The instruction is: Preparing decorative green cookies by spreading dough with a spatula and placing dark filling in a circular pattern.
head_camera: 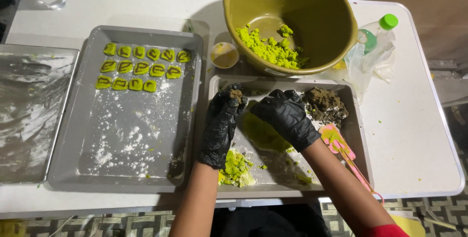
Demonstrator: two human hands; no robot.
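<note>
Both my hands wear black gloves and work over a grey metal tray point(360, 134) in front of me. My left hand point(222, 122) pinches a small lump of brown filling point(236, 93) at its fingertips. My right hand point(285, 115) is curled close beside it, fingers bent toward the same lump. Under the hands lies flattened green dough point(263, 134), and a crumbly green dough heap point(236, 168) sits by my left wrist. A mound of dark brown filling point(324, 103) rests in the tray's far right corner.
A second grey tray point(122, 168), floured, holds rows of shaped green pieces point(139, 67). An olive bowl point(317, 3) with green dough crumbs point(270, 47) stands behind. A small cup point(224, 54), a pink tool point(339, 144), a green-capped bottle point(382, 29) and a floured tray point(29, 105) at left surround them.
</note>
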